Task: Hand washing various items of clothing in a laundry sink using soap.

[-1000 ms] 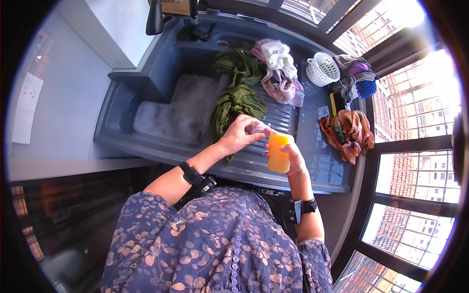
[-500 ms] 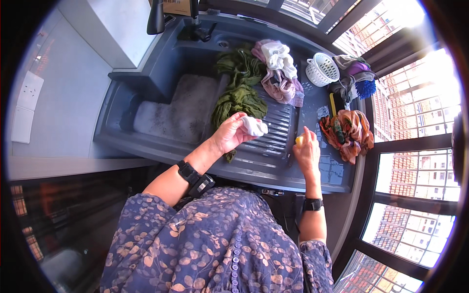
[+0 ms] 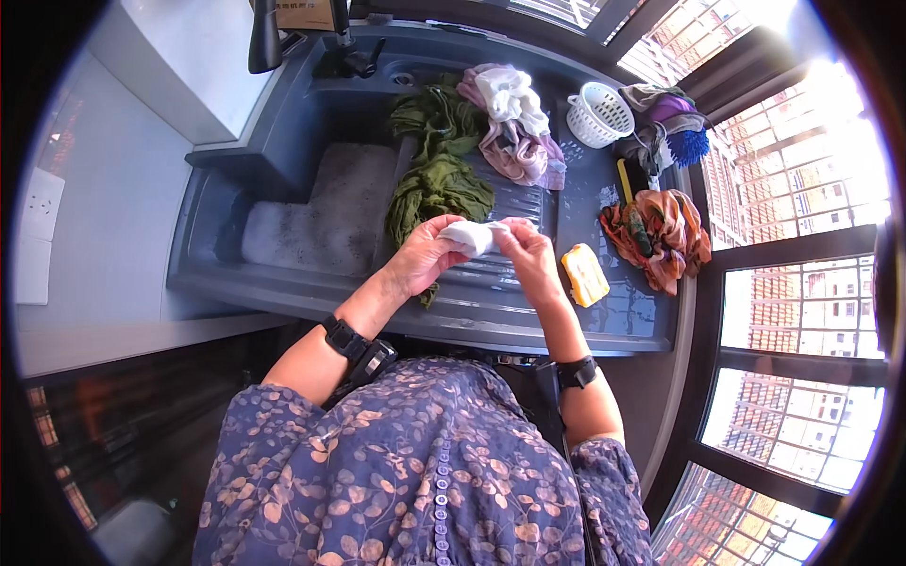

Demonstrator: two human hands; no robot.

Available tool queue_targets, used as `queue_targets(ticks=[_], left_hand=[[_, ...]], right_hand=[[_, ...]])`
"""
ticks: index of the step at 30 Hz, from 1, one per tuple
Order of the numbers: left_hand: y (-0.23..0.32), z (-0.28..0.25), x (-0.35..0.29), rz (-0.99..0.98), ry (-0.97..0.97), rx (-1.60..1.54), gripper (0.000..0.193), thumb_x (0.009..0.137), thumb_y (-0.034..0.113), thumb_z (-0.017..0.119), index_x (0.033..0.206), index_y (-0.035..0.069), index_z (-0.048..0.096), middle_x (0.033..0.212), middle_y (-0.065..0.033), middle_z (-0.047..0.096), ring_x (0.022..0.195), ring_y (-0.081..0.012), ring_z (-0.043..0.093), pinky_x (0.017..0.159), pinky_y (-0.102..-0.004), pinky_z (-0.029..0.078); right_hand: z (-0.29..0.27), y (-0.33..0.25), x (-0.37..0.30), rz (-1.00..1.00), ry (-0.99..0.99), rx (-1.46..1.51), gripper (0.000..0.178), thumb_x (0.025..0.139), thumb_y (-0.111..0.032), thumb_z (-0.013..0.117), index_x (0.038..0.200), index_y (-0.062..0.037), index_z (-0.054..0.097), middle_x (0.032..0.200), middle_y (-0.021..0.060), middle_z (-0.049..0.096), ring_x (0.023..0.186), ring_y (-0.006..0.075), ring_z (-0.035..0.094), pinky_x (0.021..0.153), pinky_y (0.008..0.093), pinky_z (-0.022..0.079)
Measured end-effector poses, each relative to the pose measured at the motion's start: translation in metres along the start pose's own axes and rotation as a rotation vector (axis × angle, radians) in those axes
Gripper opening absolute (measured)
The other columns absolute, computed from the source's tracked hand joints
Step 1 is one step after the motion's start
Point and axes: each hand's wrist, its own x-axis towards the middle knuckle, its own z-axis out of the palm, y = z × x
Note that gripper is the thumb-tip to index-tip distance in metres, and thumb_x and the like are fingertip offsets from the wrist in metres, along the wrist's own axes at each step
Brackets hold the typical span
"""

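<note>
A small white cloth item (image 3: 469,238), perhaps a sock, is stretched between my two hands over the ribbed washboard (image 3: 491,274) of the grey sink. My left hand (image 3: 422,255) pinches one end and my right hand (image 3: 530,253) pinches the other. To the right of my right hand lies a yellow bar of soap (image 3: 585,275) on the sink's flat ledge. Wet dark green cloth (image 3: 439,193) is heaped just beyond my left hand. Farther back, white and pale pink garments (image 3: 517,127) lie bunched on the washboard.
Soapy water (image 3: 321,222) fills the basin at left, below a black faucet (image 3: 354,61). On the right ledge are a white plastic basket (image 3: 601,115), a blue bristly brush (image 3: 688,146) and an orange patterned cloth (image 3: 665,236). Barred windows (image 3: 788,311) run along the right side.
My right hand has let go of the soap, leaving it on the ledge, and moved left to grip the white cloth item. My left hand still holds it.
</note>
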Motion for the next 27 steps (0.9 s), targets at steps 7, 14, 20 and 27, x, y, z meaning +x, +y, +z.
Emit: queue_targets(ticks=[7, 14, 20, 27], left_hand=[[0.000, 0.013, -0.004, -0.036, 0.074, 0.015, 0.025, 0.095, 0.015, 0.067, 0.118, 0.008, 0.062, 0.110, -0.0036, 0.069, 0.099, -0.0139, 0.066, 0.085, -0.0320, 0.056], [0.000, 0.011, -0.003, 0.016, 0.086, 0.035, 0.022, 0.094, 0.017, 0.066, 0.115, 0.009, 0.067, 0.107, -0.0021, 0.070, 0.099, -0.0123, 0.065, 0.088, -0.0310, 0.052], [-0.003, 0.026, -0.002, -0.014, -0.025, -0.195, 0.030, 0.090, 0.021, 0.066, 0.116, 0.007, 0.066, 0.113, -0.0059, 0.069, 0.106, -0.0148, 0.063, 0.098, -0.0337, 0.047], [0.007, 0.022, 0.005, -0.077, -0.082, 0.011, 0.040, 0.088, 0.019, 0.070, 0.126, 0.007, 0.061, 0.120, -0.0056, 0.067, 0.105, -0.0155, 0.064, 0.093, -0.0348, 0.051]], right_hand=[[0.015, -0.003, -0.001, 0.045, 0.187, 0.105, 0.032, 0.097, -0.029, 0.068, 0.117, -0.0036, 0.063, 0.090, 0.0015, 0.066, 0.082, 0.0117, 0.061, 0.079, 0.0263, 0.050], [0.025, -0.012, -0.008, 0.112, 0.032, -0.020, 0.033, 0.088, -0.030, 0.078, 0.089, -0.0002, 0.062, 0.072, 0.0005, 0.062, 0.066, 0.0066, 0.053, 0.061, 0.0264, 0.046], [0.020, 0.017, -0.003, 0.342, 0.189, 0.714, 0.013, 0.096, -0.016, 0.059, 0.100, -0.0035, 0.060, 0.091, 0.0055, 0.068, 0.078, 0.0132, 0.068, 0.070, 0.0264, 0.056], [0.012, 0.004, -0.002, 0.416, 0.024, 1.245, 0.020, 0.099, -0.023, 0.058, 0.113, -0.0085, 0.059, 0.105, 0.0105, 0.070, 0.092, 0.0218, 0.068, 0.083, 0.0381, 0.056]])
